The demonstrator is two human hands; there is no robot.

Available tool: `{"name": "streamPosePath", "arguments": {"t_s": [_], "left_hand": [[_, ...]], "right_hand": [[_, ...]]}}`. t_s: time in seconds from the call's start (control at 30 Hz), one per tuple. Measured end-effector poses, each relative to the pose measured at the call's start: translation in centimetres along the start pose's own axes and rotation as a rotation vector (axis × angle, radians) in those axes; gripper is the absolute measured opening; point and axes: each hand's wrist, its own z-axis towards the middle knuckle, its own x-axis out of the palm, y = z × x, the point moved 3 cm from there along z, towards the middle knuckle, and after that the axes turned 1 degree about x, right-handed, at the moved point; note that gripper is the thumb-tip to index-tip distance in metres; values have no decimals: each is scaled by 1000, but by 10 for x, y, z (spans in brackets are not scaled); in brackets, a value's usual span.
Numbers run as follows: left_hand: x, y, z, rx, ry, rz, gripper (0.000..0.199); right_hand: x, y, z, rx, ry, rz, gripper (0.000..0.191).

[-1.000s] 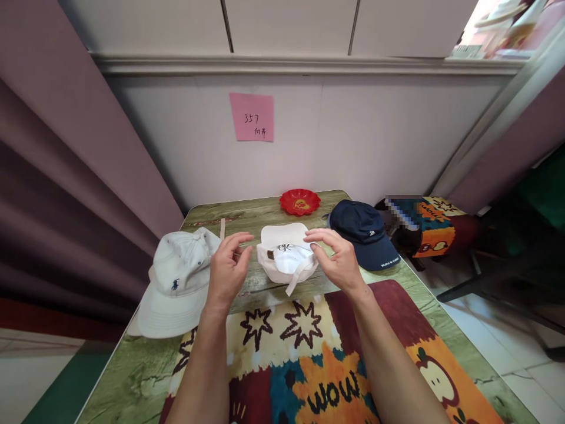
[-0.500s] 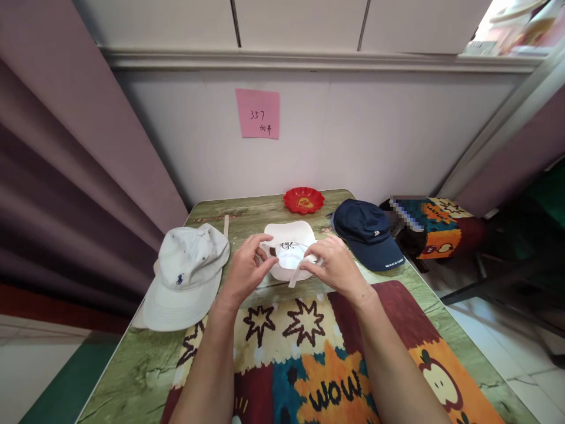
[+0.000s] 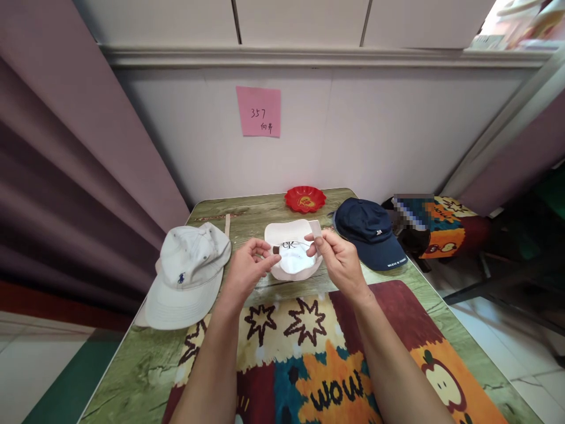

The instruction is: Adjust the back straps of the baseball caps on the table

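A white cap [image 3: 295,266] with dark CK lettering is between my two hands, over the middle of the table. My left hand [image 3: 249,262] pinches the cap's left side by a small brown tab [image 3: 276,249]. Between the thumb and fingers of my right hand [image 3: 339,259] is the cap's pale strap [image 3: 315,228], its end pointing up and away from me. A pale grey cap [image 3: 188,277] with a navy horse-and-rider emblem lies to the left of my left hand. Beyond my right hand rests a navy cap [image 3: 366,229], brim toward the right front.
A red scalloped dish [image 3: 305,200] stands at the table's back edge. A colourful mat [image 3: 309,330] covers the front of the wood-patterned table [image 3: 145,365]. The white wall behind bears a pink note [image 3: 259,112]. Purple curtains [image 3: 110,106] hang at left.
My right hand has turned the strap end from pointing down toward me to pointing up and away. My left hand keeps its pinch at the brown tab.
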Motion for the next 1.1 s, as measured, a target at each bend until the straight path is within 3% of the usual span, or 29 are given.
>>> {"name": "streamPosePath", "arguments": {"t_s": [0.2,0.37,0.5,0.77,1.1], "left_hand": [[15,4,-1,-14,7,-4,32],[13,8,0,24,-35,76,25],[9,6,0,25,-79,118,22],[17,3,-1,26,-34,30,24],[23,1,-3,32,-48,-95,28]], "right_hand": [[20,-8,-4,85,72,-13,26],[25,-12,-6,122,73,-84,25],[34,-29,-7,165,112,-87,27],[56,-44,-7,340,139,572,36],[56,-36,-8,382,118,728,35]]}}
